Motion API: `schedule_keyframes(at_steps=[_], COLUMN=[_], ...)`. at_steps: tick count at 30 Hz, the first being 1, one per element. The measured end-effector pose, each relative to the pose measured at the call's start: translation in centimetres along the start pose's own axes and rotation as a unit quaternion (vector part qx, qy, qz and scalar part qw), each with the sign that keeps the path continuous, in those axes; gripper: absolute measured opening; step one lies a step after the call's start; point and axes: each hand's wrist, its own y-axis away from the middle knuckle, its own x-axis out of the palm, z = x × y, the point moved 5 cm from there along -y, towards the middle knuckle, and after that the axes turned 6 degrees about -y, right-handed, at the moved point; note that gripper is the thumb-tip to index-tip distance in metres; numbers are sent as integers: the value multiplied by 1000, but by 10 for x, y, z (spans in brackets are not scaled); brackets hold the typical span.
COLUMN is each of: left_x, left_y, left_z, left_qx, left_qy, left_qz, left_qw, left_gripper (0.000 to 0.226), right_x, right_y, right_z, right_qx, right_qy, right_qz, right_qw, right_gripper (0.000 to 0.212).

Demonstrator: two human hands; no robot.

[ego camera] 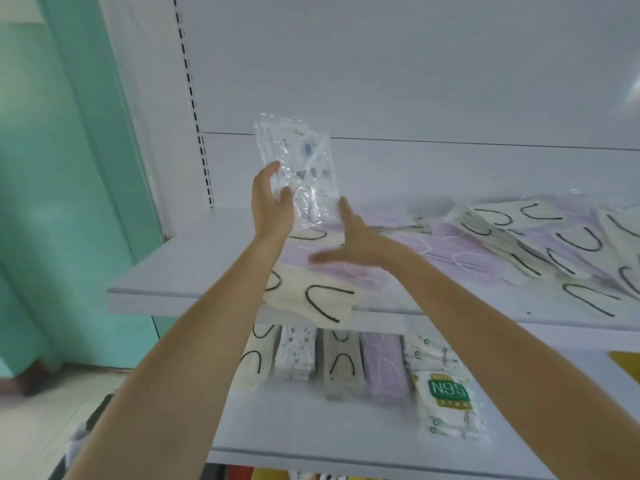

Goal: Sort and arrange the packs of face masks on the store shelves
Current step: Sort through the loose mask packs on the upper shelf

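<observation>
My left hand (270, 202) holds a clear pack of white patterned masks (298, 164) upright above the upper shelf (180, 271), thumb on its front and fingers behind. My right hand (349, 240) is spread flat just below and right of it, one fingertip near the pack's lower corner, hovering over lilac packs (450, 251) and cream packs with black ear loops (322, 299). More cream and lilac packs (540, 237) lie mixed across the shelf's right side.
On the lower shelf (311, 441) stand sorted rows: cream, white patterned (298, 351), grey, lilac (384, 365) and N95 packs (448, 400). A slotted upright (197, 126) marks the shelf's left end, with a teal wall (52, 168) beyond. One cream pack overhangs the upper shelf's front edge.
</observation>
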Motion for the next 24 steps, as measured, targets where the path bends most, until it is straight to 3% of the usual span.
schedule_keyframes(at_steps=[2, 7, 8, 10, 12, 14, 18, 24], left_x=[-13, -49, -57, -74, -91, -104, -125, -141], left_y=[6, 26, 33, 50, 73, 100, 161, 247], left_z=[9, 13, 12, 13, 20, 30, 69, 134], left_qx=[-1, 19, 18, 13, 2, -19, -66, -186], left_qy=[-5, -17, -14, -7, -2, 25, 116, 73], left_qz=[-1, 10, 13, 16, 7, 15, 35, 108], left_qw=[1000, 1000, 1000, 1000, 1000, 999, 990, 974], left_gripper=[43, 42, 42, 41, 42, 49, 53, 50], right_x=[25, 30, 30, 35, 47, 68, 145, 251], right_y=[11, 12, 16, 28, 50, 64, 81, 115], right_z=[-12, -18, -13, 6, 29, 45, 52, 2], right_qx=[-14, 44, 36, -39, -113, -131, -137, -69], right_qy=[151, 185, 163, 4, -192, -273, -235, -191], right_qz=[28, -86, -101, -100, -96, -106, -118, -58], right_qw=[988, 978, 981, 994, 970, 947, 955, 978], right_gripper=[119, 88, 84, 76, 67, 64, 71, 71])
